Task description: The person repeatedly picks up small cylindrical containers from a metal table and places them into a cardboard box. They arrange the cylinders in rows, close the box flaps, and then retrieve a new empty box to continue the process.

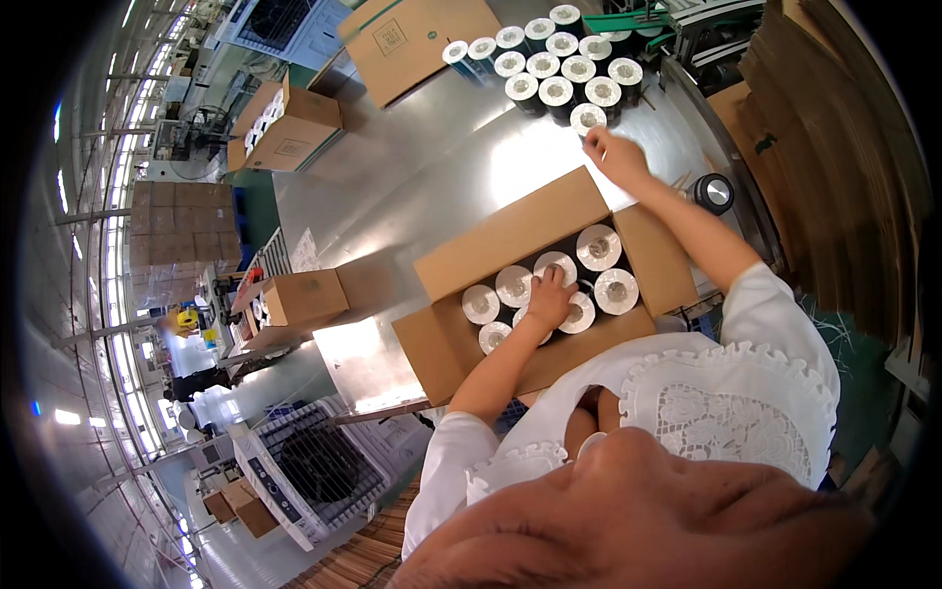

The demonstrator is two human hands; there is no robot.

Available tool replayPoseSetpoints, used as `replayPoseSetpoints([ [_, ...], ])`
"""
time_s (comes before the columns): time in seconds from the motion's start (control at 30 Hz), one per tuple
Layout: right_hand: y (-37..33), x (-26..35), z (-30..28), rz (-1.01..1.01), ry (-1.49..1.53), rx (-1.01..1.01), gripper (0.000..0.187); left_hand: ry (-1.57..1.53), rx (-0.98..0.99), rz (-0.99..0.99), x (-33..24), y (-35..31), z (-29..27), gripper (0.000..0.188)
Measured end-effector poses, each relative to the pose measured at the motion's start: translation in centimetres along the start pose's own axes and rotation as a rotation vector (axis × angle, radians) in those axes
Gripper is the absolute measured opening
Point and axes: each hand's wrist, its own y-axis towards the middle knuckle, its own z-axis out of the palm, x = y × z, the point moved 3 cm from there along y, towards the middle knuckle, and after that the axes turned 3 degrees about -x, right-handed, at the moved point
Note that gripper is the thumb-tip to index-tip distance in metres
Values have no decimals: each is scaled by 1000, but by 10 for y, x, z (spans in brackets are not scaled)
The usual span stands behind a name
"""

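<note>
An open cardboard box (pixel 520 231) in front of me holds two rows of dark-sided rolls (pixel 599 247) with white round ends. My left hand (pixel 551 302) lies over the rolls in the middle of the box, its fingers apart and resting on their ends. Beyond the box, at the far right, my right hand (pixel 616 159) is stretched out with bent fingers drawn together. It is right beside the nearest roll (pixel 589 119) of a standing group; what its fingertips hold, if anything, is hidden.
More upright rolls (pixel 543 65) stand on the metal table (pixel 412 187). A large carton (pixel 422 44) lies at the back, with open boxes (pixel 294 128) (pixel 304 297) along the left. A black round-topped container (pixel 713 193) is near my right forearm. Stacked flat cardboard (pixel 814 147) rises at the right.
</note>
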Motion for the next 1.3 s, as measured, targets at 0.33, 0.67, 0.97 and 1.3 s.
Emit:
replayPoseSetpoints([
  [0.33,117,-123,93,492,-389,380,101,-103,132,42,17,26,-10,41],
  [0.67,122,-186,124,182,-223,384,84,-624,506,211,29,58,-100,37],
  [0.97,25,-206,136,281,-131,401,81,-180,-456,-109,232,306,-124,51],
  [1.3,31,-206,144,344,-123,435,76,324,-84,-62,251,401,-69,52],
])
